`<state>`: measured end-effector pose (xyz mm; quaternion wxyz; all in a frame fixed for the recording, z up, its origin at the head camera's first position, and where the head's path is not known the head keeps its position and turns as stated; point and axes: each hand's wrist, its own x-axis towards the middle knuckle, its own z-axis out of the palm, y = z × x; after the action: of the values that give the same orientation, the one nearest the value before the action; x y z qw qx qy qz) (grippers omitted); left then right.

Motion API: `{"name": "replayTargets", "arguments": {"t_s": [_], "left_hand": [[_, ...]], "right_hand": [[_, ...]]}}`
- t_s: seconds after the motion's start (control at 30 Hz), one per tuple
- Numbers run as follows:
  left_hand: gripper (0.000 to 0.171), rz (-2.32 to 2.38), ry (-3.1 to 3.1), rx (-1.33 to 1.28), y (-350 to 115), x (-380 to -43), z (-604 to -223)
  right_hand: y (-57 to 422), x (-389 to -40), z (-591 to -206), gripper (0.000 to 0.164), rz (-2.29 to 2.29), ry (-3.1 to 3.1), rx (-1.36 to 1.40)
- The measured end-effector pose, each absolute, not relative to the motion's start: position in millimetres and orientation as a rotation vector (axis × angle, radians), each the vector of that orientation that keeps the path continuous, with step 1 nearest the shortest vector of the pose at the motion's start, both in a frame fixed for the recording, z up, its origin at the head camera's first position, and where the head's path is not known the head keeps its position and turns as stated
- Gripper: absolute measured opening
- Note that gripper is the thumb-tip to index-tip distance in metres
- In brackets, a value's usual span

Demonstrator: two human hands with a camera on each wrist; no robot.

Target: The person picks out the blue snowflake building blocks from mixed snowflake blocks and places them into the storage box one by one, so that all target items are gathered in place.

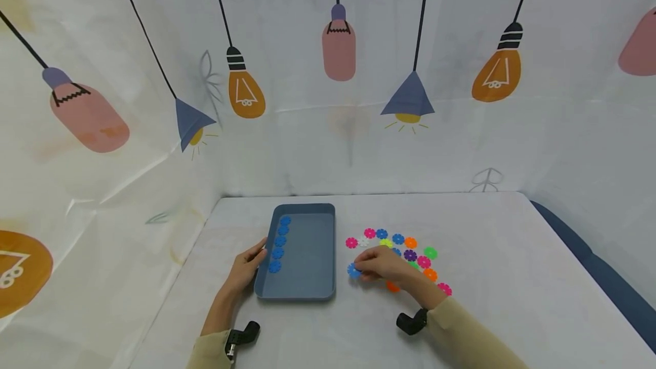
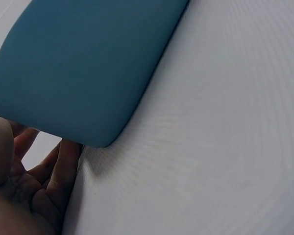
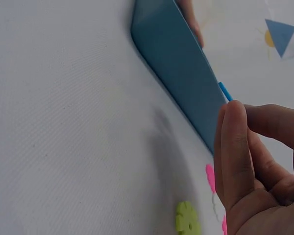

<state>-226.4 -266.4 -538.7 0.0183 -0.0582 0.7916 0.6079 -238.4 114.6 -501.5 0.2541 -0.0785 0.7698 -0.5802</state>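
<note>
Between thumb and fingertips my right hand (image 1: 381, 263) pinches a blue flower-shaped plastic disc (image 1: 352, 270), to the right of a blue-grey tray (image 1: 314, 252). The right wrist view catches this disc (image 3: 225, 91) edge-on at the fingertips, overlapping the tray's side wall (image 3: 171, 63). At the tray's left side, my left hand (image 1: 245, 269) grips the rim, thumb on top. Fingers of the left hand (image 2: 32, 188) reach the tray's edge in the left wrist view. Several blue discs (image 1: 278, 253) stand in a column along the inside left of the tray.
Loose discs in pink, orange, green, purple and blue lie scattered right of the tray, among them a purple disc (image 1: 410, 255) and an orange disc (image 1: 430, 274). A white cloth (image 1: 492, 278) covers the table. Behind it hangs a curtain (image 1: 287, 147) printed with lamps.
</note>
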Motion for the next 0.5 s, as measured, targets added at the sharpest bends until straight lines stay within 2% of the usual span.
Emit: {"name": "replayTargets", "arguments": {"t_s": [0.5], "left_hand": [[0.049, 1.874, 2.467, -0.185, -266.4, -226.5, -539.4]], "right_hand": [[95.3, -250.7, -492.9, 0.021, -1.673, 1.98, -0.22]]}}
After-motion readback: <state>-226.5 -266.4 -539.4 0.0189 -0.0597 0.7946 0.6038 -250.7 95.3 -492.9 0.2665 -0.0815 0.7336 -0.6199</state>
